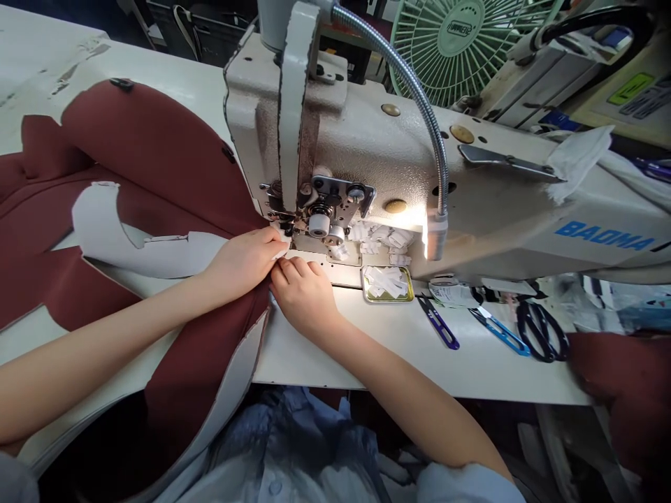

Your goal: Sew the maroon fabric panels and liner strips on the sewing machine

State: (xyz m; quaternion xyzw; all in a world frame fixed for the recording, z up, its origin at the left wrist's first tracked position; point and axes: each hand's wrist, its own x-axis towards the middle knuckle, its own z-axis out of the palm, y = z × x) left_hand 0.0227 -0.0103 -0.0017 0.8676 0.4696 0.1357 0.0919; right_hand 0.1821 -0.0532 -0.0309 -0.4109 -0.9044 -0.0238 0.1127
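Note:
A large maroon fabric piece (157, 133) with pale backing lies bunched to the left of the sewing machine (367, 133), and its edge runs up to the needle area. Beside the presser foot, my left hand (246, 258) has its fingers closed on that edge. Close against it, just right and nearer to me, my right hand (307, 293) is closed with curled fingers at the same fabric edge. The fingertips of both hands nearly meet. What lies exactly under the fingertips is hidden. The machine's lamp (435, 234) shines to the right of the needle.
A small tin (388, 283) of white labels sits on the white table (325, 356), with more labels behind it. Purple thread snips (439, 321), blue snips (500, 332) and black-handled scissors (542, 332) lie further right. A green fan (461, 42) stands behind the machine.

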